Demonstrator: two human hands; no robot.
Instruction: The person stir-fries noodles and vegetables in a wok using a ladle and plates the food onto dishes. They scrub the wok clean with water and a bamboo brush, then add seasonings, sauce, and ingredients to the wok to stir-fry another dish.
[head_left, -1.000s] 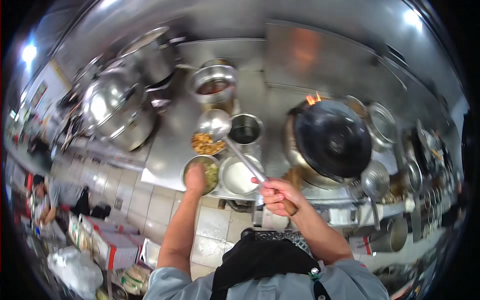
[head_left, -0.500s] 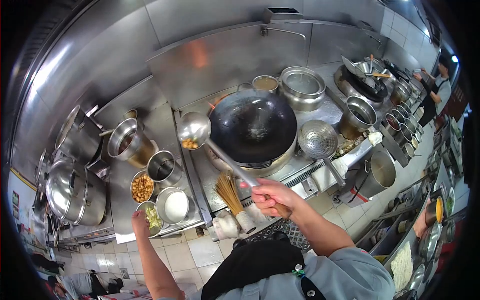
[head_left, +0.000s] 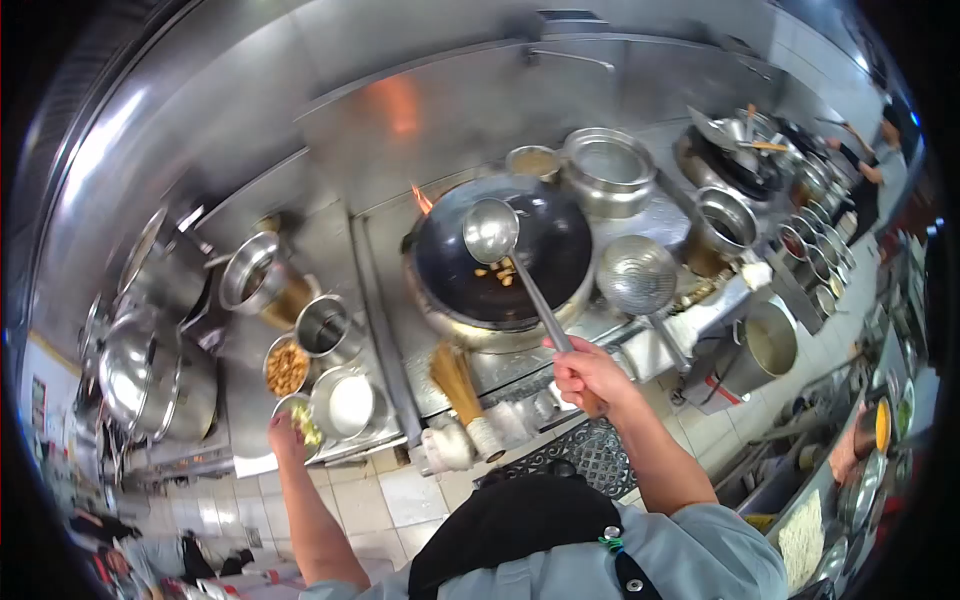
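My right hand point(head_left: 592, 378) is wrapped round the handle of a long steel ladle point(head_left: 491, 232). The ladle's bowl hangs over a large black wok point(head_left: 450, 240), and several browned pieces point(head_left: 497, 273) lie in the wok below it. At the lower left, my left hand point(head_left: 286, 438) is at a small metal container with chopped pale-green vegetable point(head_left: 307, 428); its fingers are drawn together at the vegetable, though blur partly hides the fingertips. Beside it stand a container of browned chunks point(head_left: 287, 369) and a pot of white contents point(head_left: 351, 403).
Flame point(head_left: 422, 200) rises at the wok's back left. A bamboo brush point(head_left: 458, 385) lies in front; a perforated strainer point(head_left: 638, 276) rests at right. Steel pots point(head_left: 607, 170) stand behind. Large lidded pots point(head_left: 150, 375) fill the left. Another person point(head_left: 885, 175) stands far right.
My right hand has swung the ladle from left of the wok to above it. Browned pieces that were in the ladle now lie in the wok. My left hand stays at the container.
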